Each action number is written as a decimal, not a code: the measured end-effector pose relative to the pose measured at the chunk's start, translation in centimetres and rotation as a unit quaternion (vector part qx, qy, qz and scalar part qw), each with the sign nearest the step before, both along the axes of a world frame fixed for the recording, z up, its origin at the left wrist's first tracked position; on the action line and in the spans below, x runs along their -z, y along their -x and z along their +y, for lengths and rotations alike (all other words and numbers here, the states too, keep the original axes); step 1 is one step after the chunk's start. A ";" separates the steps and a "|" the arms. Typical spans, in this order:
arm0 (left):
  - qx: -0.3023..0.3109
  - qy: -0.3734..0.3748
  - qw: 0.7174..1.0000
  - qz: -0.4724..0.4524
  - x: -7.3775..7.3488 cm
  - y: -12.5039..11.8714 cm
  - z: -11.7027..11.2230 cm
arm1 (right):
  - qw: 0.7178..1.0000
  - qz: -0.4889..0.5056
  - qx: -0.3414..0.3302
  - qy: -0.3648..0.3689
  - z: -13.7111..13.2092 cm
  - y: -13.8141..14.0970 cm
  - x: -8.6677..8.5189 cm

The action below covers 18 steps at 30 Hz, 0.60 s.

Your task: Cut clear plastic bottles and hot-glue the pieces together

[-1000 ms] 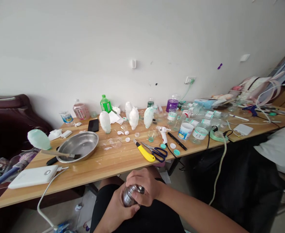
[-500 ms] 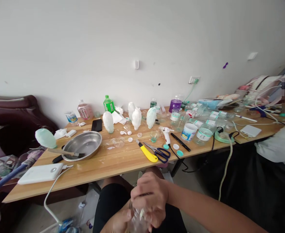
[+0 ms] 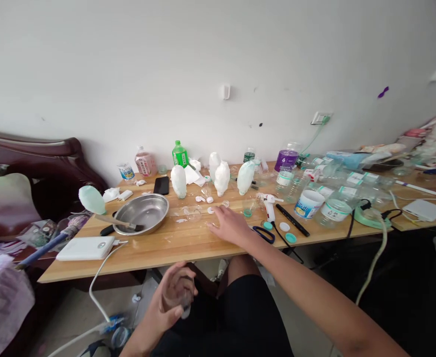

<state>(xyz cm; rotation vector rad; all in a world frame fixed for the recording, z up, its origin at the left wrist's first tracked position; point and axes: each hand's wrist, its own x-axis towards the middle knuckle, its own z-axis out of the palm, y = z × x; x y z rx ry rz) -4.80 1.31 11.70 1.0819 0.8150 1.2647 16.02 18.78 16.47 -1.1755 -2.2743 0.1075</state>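
Head view: right hand [image 3: 231, 225], released, moved from clear bottle [image 3: 185, 310] to table [image 3: 158, 248]; left hand [image 3: 171, 297] grasps it.

Head cam, looks fwd/down over table [image 3: 188, 248], mid-range.

Right hand [image 3: 230, 225] on wooden table [image 3: 158, 250], left hand [image 3: 172, 293] around clear object [image 3: 185, 308]
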 end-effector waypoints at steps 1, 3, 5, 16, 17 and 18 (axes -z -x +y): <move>-0.046 -0.016 0.998 0.027 0.1 0.3 0.6 | 1.000 -0.002 0.001 0.002 0.7 0.8 0.3; -0.113 -0.035 0.990 0.071 0.0 0.8 1.4 | 1.000 -0.002 0.002 0.006 1.3 1.7 0.6; -0.150 -0.050 0.981 0.113 -0.3 1.3 2.1 | 1.000 0.009 0.011 0.008 0.7 1.7 0.5; -0.203 -0.120 0.934 0.267 -0.3 2.5 8.2 | 0.905 0.104 0.404 0.084 -1.1 -12.5 3.3; -0.210 -0.124 0.931 0.273 0.1 2.4 8.7 | 0.898 0.102 0.417 0.094 0.3 -13.3 3.6; -0.212 -0.126 0.927 0.281 0.4 2.3 9.1 | 0.895 0.097 0.422 0.106 1.6 -13.8 3.8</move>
